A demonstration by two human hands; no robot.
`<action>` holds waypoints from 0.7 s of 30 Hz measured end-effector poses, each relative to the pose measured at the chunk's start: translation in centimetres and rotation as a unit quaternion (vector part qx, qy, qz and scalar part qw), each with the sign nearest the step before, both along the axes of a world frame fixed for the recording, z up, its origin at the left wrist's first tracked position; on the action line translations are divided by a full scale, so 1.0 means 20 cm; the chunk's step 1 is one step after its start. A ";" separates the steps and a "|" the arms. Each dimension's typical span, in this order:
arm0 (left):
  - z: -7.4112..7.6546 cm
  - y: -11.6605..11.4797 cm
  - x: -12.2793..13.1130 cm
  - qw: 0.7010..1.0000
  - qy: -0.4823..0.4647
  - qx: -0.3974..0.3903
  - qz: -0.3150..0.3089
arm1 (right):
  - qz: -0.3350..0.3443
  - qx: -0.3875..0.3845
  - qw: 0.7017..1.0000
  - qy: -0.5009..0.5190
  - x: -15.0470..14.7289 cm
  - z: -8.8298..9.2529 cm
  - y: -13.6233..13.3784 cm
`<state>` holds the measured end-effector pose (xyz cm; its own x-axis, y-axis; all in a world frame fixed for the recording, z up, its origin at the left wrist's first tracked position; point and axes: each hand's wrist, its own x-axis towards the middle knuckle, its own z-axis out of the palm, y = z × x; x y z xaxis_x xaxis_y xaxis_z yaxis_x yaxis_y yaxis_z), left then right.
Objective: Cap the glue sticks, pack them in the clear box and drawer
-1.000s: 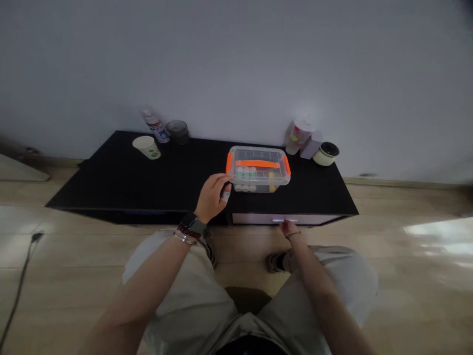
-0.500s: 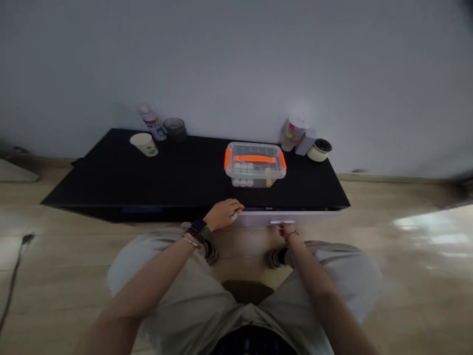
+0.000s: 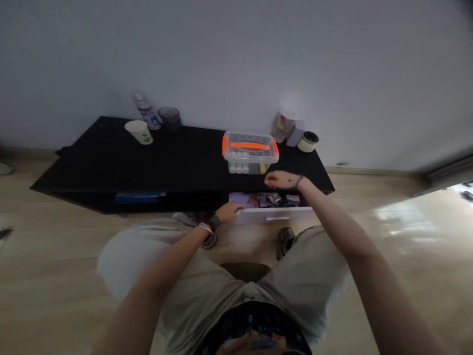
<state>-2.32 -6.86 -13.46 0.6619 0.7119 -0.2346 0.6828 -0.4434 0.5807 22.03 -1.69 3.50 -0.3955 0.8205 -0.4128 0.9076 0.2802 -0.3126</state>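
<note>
Left hand (image 3: 228,212) curled shut on a small pale stick (image 3: 239,211), too small to identify, right at the left end of the white drawer front (image 3: 271,215). Right hand (image 3: 283,180) open and empty, palm down, fingers loose, over the front edge of the black cabinet (image 3: 111,165), just beside the clear plastic box (image 3: 250,153) with orange handle. Box on the cabinet top, near the wall. Open room over the colored packets (image 3: 275,199) in the drawer, between both hands.

Half a second earlier: drawer shut, right fingers on its metal handle (image 3: 277,218). Now: drawer pulled out, right hand released and raised. Left hand nearly unchanged.
</note>
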 end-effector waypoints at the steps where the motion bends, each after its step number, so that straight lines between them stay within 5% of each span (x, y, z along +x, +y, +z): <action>1: 0.01 0.00 0.00 1.000 0.007 -0.003 0.000 | 0.017 0.037 0.999 -0.017 -0.03 0.07 0.07; 4: 0.03 -0.02 0.00 1.000 0.022 -0.005 0.003 | 0.035 0.191 0.979 -0.068 -0.15 0.22 0.26; 7: 0.04 -0.04 -0.01 0.999 0.039 -0.002 0.007 | 0.043 0.262 0.959 -0.104 -0.26 0.24 0.38; 14: 0.04 -0.06 0.00 0.999 0.041 -0.024 0.009 | 0.034 0.236 0.963 -0.129 -0.32 0.07 0.50; 21: 0.02 -0.08 0.01 0.995 0.009 -0.098 0.003 | 0.026 0.220 0.968 -0.122 -0.33 0.04 0.54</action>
